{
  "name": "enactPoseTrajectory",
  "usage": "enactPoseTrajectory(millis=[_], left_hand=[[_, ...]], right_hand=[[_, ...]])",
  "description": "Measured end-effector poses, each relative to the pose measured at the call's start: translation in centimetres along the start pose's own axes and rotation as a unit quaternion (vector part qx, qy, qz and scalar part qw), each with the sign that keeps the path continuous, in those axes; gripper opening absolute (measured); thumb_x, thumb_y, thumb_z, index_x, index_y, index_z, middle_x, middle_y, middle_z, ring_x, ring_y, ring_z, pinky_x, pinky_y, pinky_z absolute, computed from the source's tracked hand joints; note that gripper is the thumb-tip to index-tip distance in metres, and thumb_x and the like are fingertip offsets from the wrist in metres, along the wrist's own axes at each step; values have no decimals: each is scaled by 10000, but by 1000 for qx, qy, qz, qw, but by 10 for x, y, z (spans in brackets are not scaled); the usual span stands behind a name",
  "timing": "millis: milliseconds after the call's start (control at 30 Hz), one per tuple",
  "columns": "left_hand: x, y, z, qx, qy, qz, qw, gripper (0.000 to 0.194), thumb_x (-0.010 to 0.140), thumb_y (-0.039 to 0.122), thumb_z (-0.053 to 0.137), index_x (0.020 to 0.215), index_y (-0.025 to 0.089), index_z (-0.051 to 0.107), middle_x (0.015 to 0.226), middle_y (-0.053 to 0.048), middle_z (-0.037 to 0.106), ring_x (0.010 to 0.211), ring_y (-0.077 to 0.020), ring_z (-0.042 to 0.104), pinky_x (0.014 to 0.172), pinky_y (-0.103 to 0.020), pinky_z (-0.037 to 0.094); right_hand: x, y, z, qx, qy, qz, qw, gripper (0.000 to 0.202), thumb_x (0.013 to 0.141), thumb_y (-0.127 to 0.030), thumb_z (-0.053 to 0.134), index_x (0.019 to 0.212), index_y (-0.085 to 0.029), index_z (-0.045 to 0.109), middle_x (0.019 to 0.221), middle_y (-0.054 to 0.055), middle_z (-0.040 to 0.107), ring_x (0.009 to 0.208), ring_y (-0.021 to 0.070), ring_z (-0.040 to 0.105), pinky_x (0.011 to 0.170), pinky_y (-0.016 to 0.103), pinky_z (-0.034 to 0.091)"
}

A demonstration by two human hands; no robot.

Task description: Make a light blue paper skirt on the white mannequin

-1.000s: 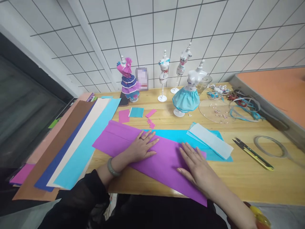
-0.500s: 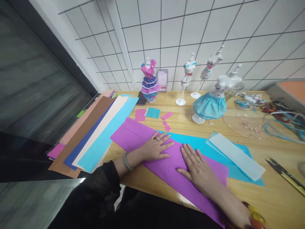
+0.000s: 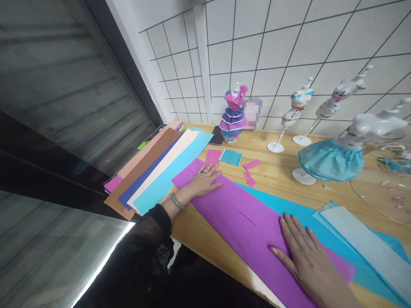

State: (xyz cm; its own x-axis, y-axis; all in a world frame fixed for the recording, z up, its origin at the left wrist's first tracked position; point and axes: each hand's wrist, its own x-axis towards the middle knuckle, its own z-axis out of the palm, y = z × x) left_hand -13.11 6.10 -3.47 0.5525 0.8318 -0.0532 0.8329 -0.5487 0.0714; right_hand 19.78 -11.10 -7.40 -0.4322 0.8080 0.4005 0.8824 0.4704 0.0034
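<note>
A long sheet of purple crepe paper [image 3: 237,222] lies across the wooden table, with a thin crease or slit line along its middle. My left hand [image 3: 205,180] rests flat near its far left end, fingers spread. Toward the right end, my right hand [image 3: 300,246] presses flat on the same sheet, its thumb held apart from the fingers. Under the purple sheet and beyond it, a blue sheet [image 3: 272,199] sticks out. Folded pale blue strips [image 3: 362,239] lie on that blue sheet, right of my right hand.
Colored paper sheets [image 3: 173,160] are stacked at the left. Small pink [image 3: 213,157] and teal pieces [image 3: 231,157] lie beyond the purple sheet. At the back stand a dressed mini mannequin [image 3: 233,115], several white ones, one in a blue skirt [image 3: 334,160], and a dark phone [image 3: 216,136].
My hands have slid apart along the purple sheet: the left toward its left end, the right toward its right end. The camera view has turned leftward.
</note>
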Motion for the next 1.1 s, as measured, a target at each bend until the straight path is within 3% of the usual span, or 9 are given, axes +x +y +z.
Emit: enactPoseTrajectory(millis=[200,367,567,767,967,1100], left_hand=[[3,-33,7,0,24,-119,993,741,913,660,148,1491,205,236,1571,-105,180,1467,-256,108,1168,-467,160],[6,-37,11,-2,28,-131,991,748,907,666,170,1494,205,227,1574,-118,154,1464,-278,116,1162,-508,144],[6,-39,12,-9,34,-127,991,716,916,647,170,1495,230,227,1579,-104,141,1465,-284,102,1165,-506,138],[7,-40,10,5,28,-133,991,689,921,633,182,1492,251,238,1581,-97,135,1462,-291,115,1168,-508,138],[6,-40,12,12,33,-128,991,698,924,632,173,1493,233,239,1580,-101,141,1465,-284,100,1176,-494,125],[5,-38,11,15,31,-137,990,680,928,624,176,1497,254,220,1584,-80,137,1469,-260,95,1185,-469,115]], right_hand=[[-1,1,1,11,6,-3,1000,802,934,-596,271,1521,-63,150,1465,239,393,1380,376,309,1040,594,335],[8,-7,-3,18,-15,33,999,848,917,-640,265,1524,-64,130,1470,246,381,1397,365,273,1062,588,313],[58,-49,-9,58,-44,16,997,801,907,-620,357,1458,-38,342,1490,231,353,1415,333,240,1110,533,283],[92,-82,8,84,-111,-32,990,786,910,-603,376,1402,8,419,1471,237,369,1393,338,294,1118,530,272],[76,-65,10,78,-100,7,992,824,896,-626,387,1424,5,381,1487,246,340,1410,320,260,1140,512,230],[56,-47,5,65,-79,29,994,856,900,-621,384,1494,-25,231,1506,241,311,1422,319,228,1131,533,238]])
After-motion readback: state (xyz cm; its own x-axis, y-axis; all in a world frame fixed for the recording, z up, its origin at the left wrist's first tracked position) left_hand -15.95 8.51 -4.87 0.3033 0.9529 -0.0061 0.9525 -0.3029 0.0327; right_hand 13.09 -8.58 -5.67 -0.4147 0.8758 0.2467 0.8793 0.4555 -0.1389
